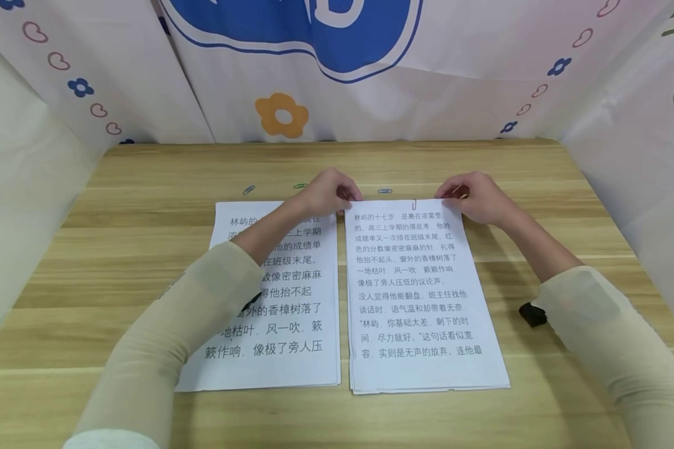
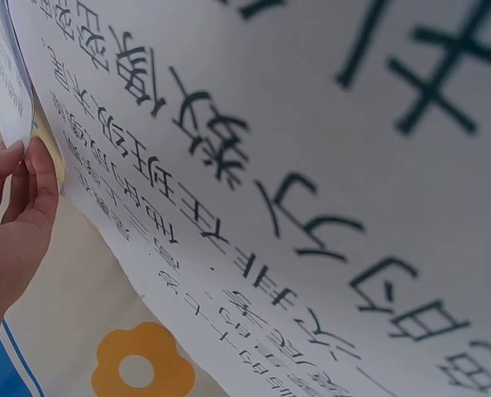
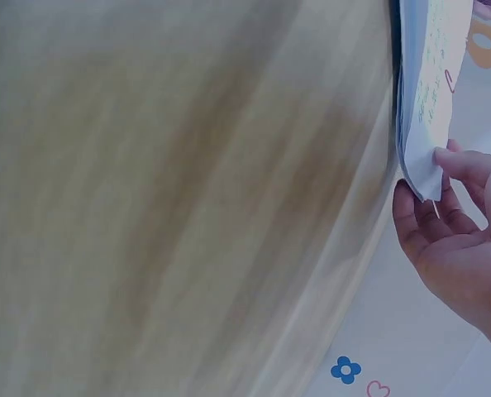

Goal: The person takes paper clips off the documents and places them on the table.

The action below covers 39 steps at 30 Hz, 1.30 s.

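Observation:
A stack of printed sheets lies on the right half of the table's middle, with a red paper clip on its top edge. My left hand pinches the top left corner of this stack. At the top right corner, my right hand holds the sheets between thumb and fingers, as the right wrist view also shows of that hand. A second stack of printed sheets, in larger type, lies to the left, partly hidden under my left forearm.
Behind the stacks on the wooden table lie a blue paper clip, a green paper clip and another blue clip. A printed cloth hangs at the table's back edge, and pale cloth stands at both sides.

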Motion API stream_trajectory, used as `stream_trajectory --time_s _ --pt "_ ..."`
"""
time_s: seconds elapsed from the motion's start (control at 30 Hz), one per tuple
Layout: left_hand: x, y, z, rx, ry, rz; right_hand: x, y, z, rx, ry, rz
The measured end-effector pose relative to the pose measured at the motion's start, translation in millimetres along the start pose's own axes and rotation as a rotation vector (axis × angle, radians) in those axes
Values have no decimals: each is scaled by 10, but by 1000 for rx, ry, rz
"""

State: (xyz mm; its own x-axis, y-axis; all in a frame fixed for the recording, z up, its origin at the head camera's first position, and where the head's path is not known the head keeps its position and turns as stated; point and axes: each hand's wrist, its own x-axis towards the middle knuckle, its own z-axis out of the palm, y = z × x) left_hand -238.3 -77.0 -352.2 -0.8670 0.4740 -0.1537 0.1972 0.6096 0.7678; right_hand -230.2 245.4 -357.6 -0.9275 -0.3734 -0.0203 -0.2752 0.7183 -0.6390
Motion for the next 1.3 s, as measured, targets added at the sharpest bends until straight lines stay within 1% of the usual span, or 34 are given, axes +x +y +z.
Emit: stream_trajectory --time_s 0.27,0.43,0.73,0.87,1.07,1.3 --pt "0 -5 -4 -10 -6 16 63 -67 77 31 4 -30" --pt "-3 -2 -6 -13 -6 22 107 -106 121 29 -7 -50" --pt "-15 9 -18 -15 2 33 163 -158 146 27 -28 -71" --pt "-21 10 -16 -16 2 27 182 -180 157 33 -42 -83" --pt "-27 -8 -3 -30 -1 19 203 -190 175 38 -64 -84" --pt "-28 -21 -1 -35 6 19 219 -181 170 33 -71 -65"
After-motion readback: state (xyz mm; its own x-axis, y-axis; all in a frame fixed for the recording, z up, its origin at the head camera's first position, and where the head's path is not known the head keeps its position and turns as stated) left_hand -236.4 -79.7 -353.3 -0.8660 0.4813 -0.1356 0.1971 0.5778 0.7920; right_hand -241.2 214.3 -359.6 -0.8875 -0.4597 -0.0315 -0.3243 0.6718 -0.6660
